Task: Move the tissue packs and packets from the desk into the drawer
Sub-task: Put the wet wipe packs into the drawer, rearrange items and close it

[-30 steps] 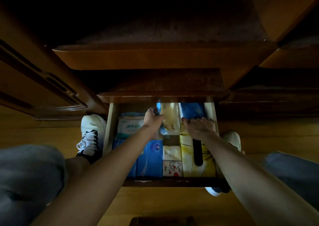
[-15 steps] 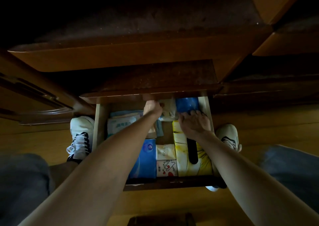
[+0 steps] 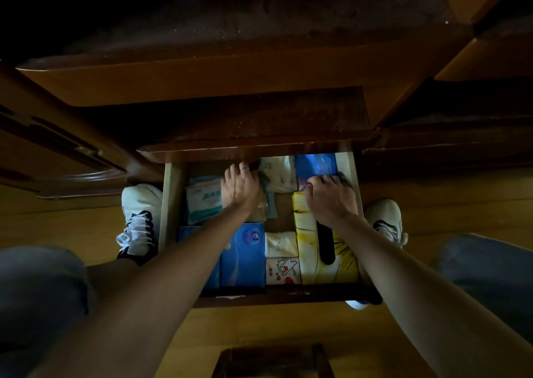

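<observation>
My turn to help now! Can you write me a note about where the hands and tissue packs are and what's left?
Left hand: at the drawer's back, on a dim pack; grip unclear.
Right hand: fingers spread on the dark blue pack, back right.
In the drawer: blue packs, yellow pack, cartoon packet, more.
Left: settle these two; the desk top is too dark to check.

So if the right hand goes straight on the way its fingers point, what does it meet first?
Most likely the blue pack at the back of the drawer: the right hand already has its fingertips at that pack's near edge. Whether they touch it is unclear.
</observation>
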Available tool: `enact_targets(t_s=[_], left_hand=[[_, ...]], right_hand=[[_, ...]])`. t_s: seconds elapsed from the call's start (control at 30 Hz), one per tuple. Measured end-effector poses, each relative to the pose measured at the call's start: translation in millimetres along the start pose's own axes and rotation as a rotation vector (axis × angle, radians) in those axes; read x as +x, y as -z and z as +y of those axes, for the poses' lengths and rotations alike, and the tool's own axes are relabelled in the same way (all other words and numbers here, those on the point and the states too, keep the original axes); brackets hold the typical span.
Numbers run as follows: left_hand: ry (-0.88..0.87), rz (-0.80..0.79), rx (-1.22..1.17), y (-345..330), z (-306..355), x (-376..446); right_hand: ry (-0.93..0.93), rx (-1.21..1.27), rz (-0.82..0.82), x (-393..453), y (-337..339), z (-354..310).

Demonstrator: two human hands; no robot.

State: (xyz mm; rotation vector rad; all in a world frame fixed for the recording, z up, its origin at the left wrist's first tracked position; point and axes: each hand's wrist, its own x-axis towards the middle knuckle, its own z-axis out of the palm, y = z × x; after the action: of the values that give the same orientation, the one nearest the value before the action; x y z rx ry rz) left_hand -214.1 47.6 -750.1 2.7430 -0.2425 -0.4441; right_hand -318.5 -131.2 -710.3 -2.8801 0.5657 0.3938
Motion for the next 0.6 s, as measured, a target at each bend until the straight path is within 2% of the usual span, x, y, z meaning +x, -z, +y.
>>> enact_targets(t_s=[0.07,0.13,0.2,0.3,0.4,0.53,0.6], left_hand=[[-0.064,-0.036,-0.074,6.3,-23.6,-16.4],[-0.236,-0.048,-0.070,9.1,-44.7,-35.0],[-0.317,-0.036,-0.112,9.4,-56.7,-44.1],[-0.260,-0.037,-0.128,12.6,-60.4,-44.0],[-0.243,0.004,0.055,16.3,-65.3,-36.3],[-0.170,-0.123,0.118,21.7,-78.1,-31.3],[-0.126,-0.160,0.108,21.6,-86.3,-33.5]], right_hand=[[-0.012,0.019,0.001,1.4,-0.8,-1.6],[-0.031,0.039,0.001,1.7,-3.1,-3.3],[-0.045,0.062,0.024,0.7,-6.2,-4.0],[-0.027,0.074,0.119,-1.7,-7.8,-3.6],[0.123,-0.017,0.196,2.8,-4.7,-12.2],[0.353,-0.034,0.015,16.7,-4.1,-45.7],[0.337,-0.073,-0.059,21.8,-11.0,-61.0]])
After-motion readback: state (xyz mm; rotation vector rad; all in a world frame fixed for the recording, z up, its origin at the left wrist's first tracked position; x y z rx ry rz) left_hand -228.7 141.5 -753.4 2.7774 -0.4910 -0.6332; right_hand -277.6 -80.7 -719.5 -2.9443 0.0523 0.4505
